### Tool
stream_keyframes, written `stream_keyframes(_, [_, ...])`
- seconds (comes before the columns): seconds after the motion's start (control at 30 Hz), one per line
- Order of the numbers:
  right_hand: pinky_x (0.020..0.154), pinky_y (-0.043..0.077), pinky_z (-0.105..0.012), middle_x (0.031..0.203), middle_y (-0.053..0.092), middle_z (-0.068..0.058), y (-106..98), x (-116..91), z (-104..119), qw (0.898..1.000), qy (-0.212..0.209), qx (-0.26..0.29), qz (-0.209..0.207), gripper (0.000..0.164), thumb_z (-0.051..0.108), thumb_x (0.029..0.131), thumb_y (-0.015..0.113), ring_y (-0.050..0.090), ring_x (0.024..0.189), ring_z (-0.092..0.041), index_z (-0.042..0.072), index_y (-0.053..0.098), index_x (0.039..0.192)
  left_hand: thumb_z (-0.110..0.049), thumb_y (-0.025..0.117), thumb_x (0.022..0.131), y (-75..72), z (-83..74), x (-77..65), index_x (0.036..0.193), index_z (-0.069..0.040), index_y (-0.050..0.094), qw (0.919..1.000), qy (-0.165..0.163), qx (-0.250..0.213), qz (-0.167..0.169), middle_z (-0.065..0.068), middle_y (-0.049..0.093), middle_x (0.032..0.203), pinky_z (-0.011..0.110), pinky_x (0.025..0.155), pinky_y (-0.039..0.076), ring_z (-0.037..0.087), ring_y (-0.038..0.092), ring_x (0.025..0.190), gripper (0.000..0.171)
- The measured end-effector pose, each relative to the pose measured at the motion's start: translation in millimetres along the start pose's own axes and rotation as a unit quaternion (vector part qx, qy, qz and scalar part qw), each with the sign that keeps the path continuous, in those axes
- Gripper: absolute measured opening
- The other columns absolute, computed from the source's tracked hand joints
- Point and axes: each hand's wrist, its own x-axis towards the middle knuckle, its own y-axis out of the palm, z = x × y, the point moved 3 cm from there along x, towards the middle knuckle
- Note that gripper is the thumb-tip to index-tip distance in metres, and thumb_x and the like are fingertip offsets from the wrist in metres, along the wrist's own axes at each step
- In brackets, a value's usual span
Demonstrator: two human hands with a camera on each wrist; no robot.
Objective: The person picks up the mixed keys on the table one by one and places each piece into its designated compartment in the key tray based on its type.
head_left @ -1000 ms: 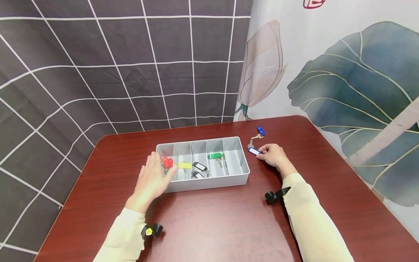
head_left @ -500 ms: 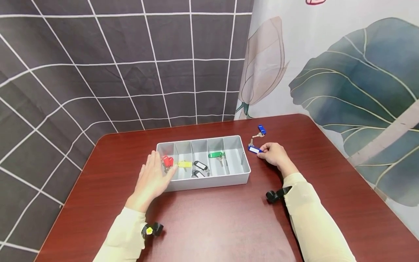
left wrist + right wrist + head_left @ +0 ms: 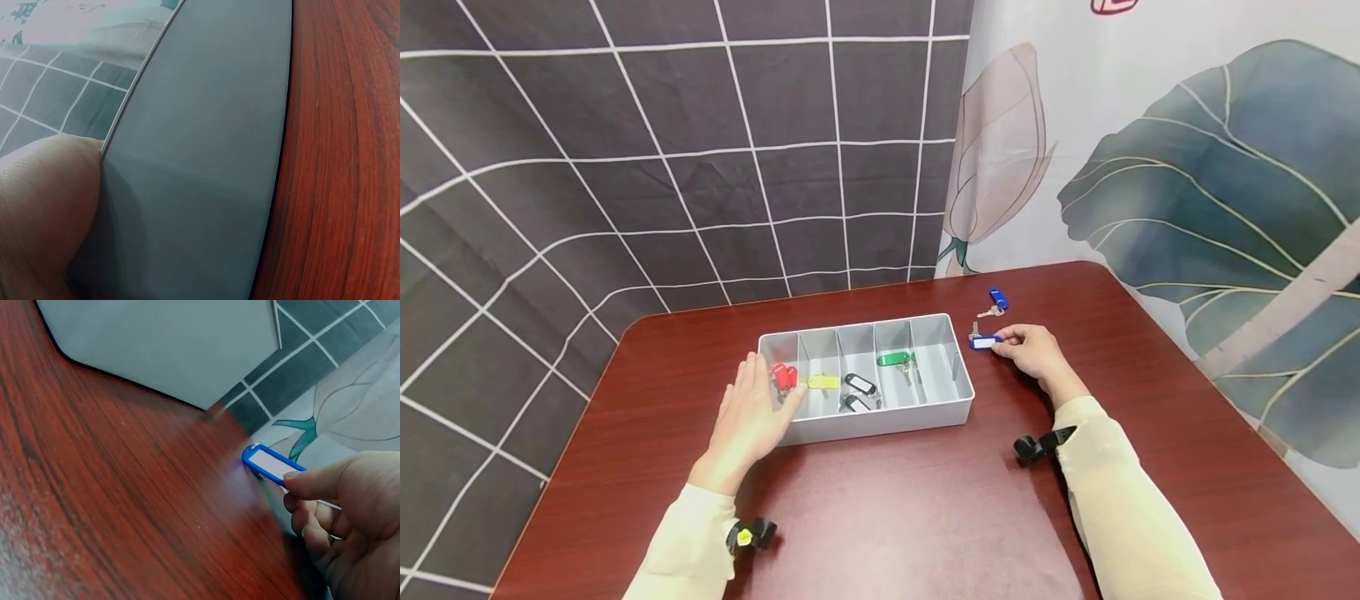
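My right hand (image 3: 1033, 350) pinches a blue key tag (image 3: 982, 342) with a white label between thumb and fingers, just right of the grey divided tray (image 3: 880, 422). In the right wrist view the tag (image 3: 272, 464) sticks out from the fingertips; its key (image 3: 975, 329) shows in the head view. My left hand (image 3: 747, 417) rests at the tray's left end, fingers straight and thumb over the front rim. Inside the tray, from left, lie red key tags (image 3: 784, 376), a yellow one (image 3: 823, 382), black ones (image 3: 860, 384) and a green one (image 3: 892, 359).
A second blue key tag (image 3: 997, 298) with its key (image 3: 991, 312) lies on the table behind the right hand. The rightmost compartment (image 3: 936, 358) shows a bare grey floor. A dark gridded curtain (image 3: 790, 183) hangs behind the red-brown table (image 3: 880, 508).
The pinched blue tag has turned from slanted to nearly level, and its key has come apart from the other key. The left hand stays on the tray.
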Motion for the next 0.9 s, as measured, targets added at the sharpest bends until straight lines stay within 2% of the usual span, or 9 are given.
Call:
stream_keyframes(0.17, [0.074,0.041,-0.032,0.098,0.067,-0.013,0,0,-1,1.000,-0.012,-0.007,0.006,0.027,0.018,0.089,0.070,0.052,0.092,-0.026,0.005,0.071,0.111,-0.064,0.039,0.093,1.9,0.7,-4.2,0.149,0.009,0.014,1.0000,-0.004,-0.003,0.002,0.027,0.012,0.156,0.059,0.112,0.015,0.043,0.012,0.143,0.096])
stream_keyframes(0.3, [0.081,0.041,-0.036,0.112,0.065,-0.017,-1,0,-1,0.999,-0.022,-0.023,0.002,0.026,0.022,0.091,0.067,0.051,0.101,-0.029,0.006,0.072,0.111,-0.064,0.039,0.093,2.2,0.4,-6.6,0.150,0.008,0.013,0.9999,-0.008,-0.005,0.005,0.026,0.011,0.156,0.059,0.112,0.014,0.042,0.011,0.144,0.096])
stream_keyframes(0.57, [0.091,0.042,-0.045,0.112,0.067,-0.018,-4,-3,2,0.999,-0.039,-0.028,-0.024,0.027,0.025,0.091,0.068,0.053,0.108,-0.032,0.005,0.073,0.108,-0.065,0.039,0.093,1.6,-1.7,-5.9,0.150,0.008,0.013,1.0000,-0.004,-0.004,0.005,0.027,0.011,0.156,0.059,0.113,0.014,0.042,0.012,0.143,0.096])
stream_keyframes(0.9, [0.090,0.045,-0.047,0.113,0.067,-0.020,-11,0,13,0.995,-0.062,-0.020,-0.070,0.030,0.028,0.090,0.069,0.056,0.110,-0.034,0.005,0.074,0.107,-0.064,0.040,0.092,-2.3,-0.5,1.5,0.150,0.008,0.013,1.0000,-0.002,-0.001,0.006,0.027,0.012,0.156,0.060,0.112,0.014,0.043,0.011,0.143,0.096])
